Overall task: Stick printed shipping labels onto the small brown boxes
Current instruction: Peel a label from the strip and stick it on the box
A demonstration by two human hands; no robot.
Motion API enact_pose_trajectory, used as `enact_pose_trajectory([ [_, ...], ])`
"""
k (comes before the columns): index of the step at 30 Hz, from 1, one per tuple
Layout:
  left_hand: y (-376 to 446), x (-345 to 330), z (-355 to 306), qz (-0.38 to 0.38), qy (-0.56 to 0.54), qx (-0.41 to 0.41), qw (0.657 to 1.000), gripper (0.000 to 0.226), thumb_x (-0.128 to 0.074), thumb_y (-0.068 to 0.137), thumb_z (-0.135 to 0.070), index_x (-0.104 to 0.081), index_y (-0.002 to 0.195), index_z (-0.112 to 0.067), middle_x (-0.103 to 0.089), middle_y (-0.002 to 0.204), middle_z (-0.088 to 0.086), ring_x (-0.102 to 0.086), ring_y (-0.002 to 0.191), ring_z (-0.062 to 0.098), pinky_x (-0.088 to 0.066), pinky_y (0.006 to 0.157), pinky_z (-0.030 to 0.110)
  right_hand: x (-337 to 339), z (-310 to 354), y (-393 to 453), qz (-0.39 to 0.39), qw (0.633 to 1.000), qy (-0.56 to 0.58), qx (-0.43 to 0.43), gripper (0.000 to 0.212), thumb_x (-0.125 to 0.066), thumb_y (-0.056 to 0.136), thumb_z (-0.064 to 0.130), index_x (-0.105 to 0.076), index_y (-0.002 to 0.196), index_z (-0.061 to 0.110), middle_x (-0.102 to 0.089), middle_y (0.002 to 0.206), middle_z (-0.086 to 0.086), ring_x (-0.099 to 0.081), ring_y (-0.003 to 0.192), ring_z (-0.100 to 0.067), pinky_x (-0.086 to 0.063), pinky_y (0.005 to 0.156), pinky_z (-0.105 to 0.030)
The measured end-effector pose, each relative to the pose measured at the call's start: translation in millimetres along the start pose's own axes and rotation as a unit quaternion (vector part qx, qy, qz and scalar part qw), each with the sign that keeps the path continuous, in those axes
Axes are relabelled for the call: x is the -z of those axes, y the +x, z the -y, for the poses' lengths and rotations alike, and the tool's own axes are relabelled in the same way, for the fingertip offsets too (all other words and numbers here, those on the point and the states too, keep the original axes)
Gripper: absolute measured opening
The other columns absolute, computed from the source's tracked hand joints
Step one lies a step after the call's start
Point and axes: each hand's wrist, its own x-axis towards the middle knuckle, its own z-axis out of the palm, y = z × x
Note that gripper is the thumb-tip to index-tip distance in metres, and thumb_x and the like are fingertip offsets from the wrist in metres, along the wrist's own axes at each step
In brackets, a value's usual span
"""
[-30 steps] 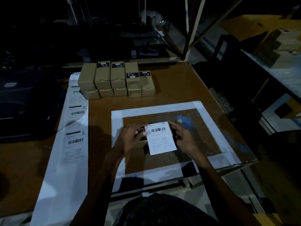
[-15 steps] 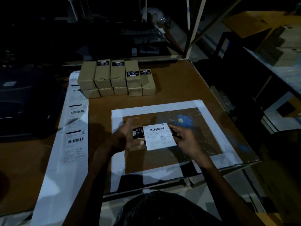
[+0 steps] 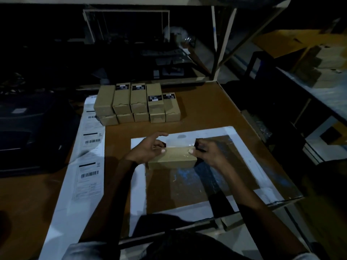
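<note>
Gripping small brown box (image 3: 171,157) at both ends over the surface (image 3: 206,109): left hand (image 3: 148,149) fingers curled on left end, right hand (image 3: 205,153) pinching right end. Forearms angled inward. Shipping label (image 3: 178,141) behind box top edge.

Bare forearms, grey sleeve (image 3: 84,250) edges

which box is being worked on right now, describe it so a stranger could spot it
Start at the white-bordered mat on the brown table's near right part. The brown box lies there between the left hand and right hand. Unlike the stacked boxes at the far edge, it lies alone.
</note>
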Motion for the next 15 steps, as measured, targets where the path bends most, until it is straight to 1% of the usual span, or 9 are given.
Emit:
enact_pose_trajectory([
  [1,3.2,-0.9,0.5,-0.006,-0.011,-0.005,1.000,0.052,-0.066,0.094,-0.008,-0.050,0.137,-0.033,-0.070,0.105,0.000,-0.066,0.104,0.013,-0.049,0.088,0.029,0.4,-0.2,4.8,0.004,1.000,0.004,0.006,0.041,-0.076,0.088,0.017,-0.065,0.127,0.010,-0.066,0.127,-0.003,-0.057,0.123,-0.021,-0.049,0.101,-0.038],
  [2,5.6,-1.4,0.7,-0.011,-0.024,-0.008,1.000,0.051,-0.064,0.094,-0.005,-0.052,0.135,-0.033,-0.070,0.102,0.001,-0.066,0.101,0.016,-0.049,0.085,0.030,1.3,0.8,7.8,0.012,1.000,0.009,0.011,0.038,-0.076,0.088,0.017,-0.067,0.125,0.011,-0.067,0.125,-0.003,-0.058,0.125,-0.024,-0.049,0.101,-0.038],
  [4,8.3,-1.6,0.1,-0.014,-0.044,-0.011,0.999,0.052,-0.065,0.092,-0.003,-0.056,0.131,-0.036,-0.068,0.098,0.004,-0.064,0.095,0.016,-0.047,0.080,0.027,4.3,0.6,14.0,0.032,0.999,0.015,0.005,0.038,-0.078,0.087,0.017,-0.067,0.123,0.016,-0.068,0.124,0.000,-0.058,0.124,-0.023,-0.049,0.099,-0.034],
  [5,8.1,-1.8,0.1,-0.011,-0.055,-0.010,0.998,0.053,-0.070,0.090,-0.007,-0.057,0.130,-0.039,-0.067,0.099,0.005,-0.064,0.095,0.015,-0.047,0.081,0.027,5.7,0.8,15.7,0.042,0.999,0.017,0.004,0.040,-0.078,0.086,0.018,-0.067,0.125,0.017,-0.068,0.125,0.002,-0.059,0.124,-0.021,-0.050,0.098,-0.032],
  [7,5.8,-3.3,0.1,0.003,-0.078,-0.006,0.997,0.061,-0.084,0.079,-0.019,-0.057,0.129,-0.043,-0.064,0.108,0.007,-0.065,0.105,0.017,-0.051,0.086,0.027,8.7,-0.1,14.4,0.062,0.998,0.016,0.010,0.040,-0.078,0.086,0.017,-0.067,0.125,0.019,-0.068,0.124,0.004,-0.060,0.121,-0.018,-0.050,0.092,-0.023],
  [8,4.7,-4.3,0.4,0.010,-0.084,-0.009,0.996,0.068,-0.089,0.073,-0.021,-0.058,0.129,-0.043,-0.064,0.113,0.007,-0.064,0.111,0.019,-0.053,0.090,0.030,9.9,-1.3,12.1,0.069,0.997,0.017,0.009,0.040,-0.079,0.085,0.015,-0.068,0.123,0.020,-0.069,0.123,0.005,-0.061,0.119,-0.016,-0.051,0.089,-0.019],
  [11,4.4,-6.4,-0.9,0.029,-0.083,-0.019,0.996,0.077,-0.093,0.065,-0.013,-0.058,0.130,-0.033,-0.067,0.123,0.002,-0.061,0.118,0.016,-0.054,0.098,0.037,10.6,-4.1,2.9,0.100,0.994,0.037,-0.002,0.051,-0.083,0.079,0.013,-0.066,0.127,0.019,-0.068,0.126,0.006,-0.062,0.119,-0.010,-0.056,0.093,-0.029],
  [13,4.7,-5.7,-3.2,0.038,-0.069,-0.027,0.997,0.077,-0.094,0.063,-0.015,-0.060,0.131,-0.028,-0.068,0.123,-0.004,-0.061,0.117,0.013,-0.053,0.099,0.037,9.0,-2.7,-0.7,0.119,0.992,0.047,-0.002,0.057,-0.084,0.075,0.010,-0.065,0.127,0.024,-0.068,0.125,0.010,-0.063,0.113,-0.001,-0.057,0.087,-0.026],
  [15,5.3,-3.6,-4.9,0.052,-0.052,-0.042,0.996,0.069,-0.093,0.066,-0.017,-0.064,0.128,-0.022,-0.069,0.122,-0.004,-0.063,0.115,0.014,-0.053,0.098,0.036,7.3,-0.6,-1.0,0.129,0.990,0.056,-0.003,0.057,-0.084,0.075,0.005,-0.065,0.124,0.026,-0.069,0.120,0.011,-0.066,0.106,0.001,-0.058,0.081,-0.024],
])
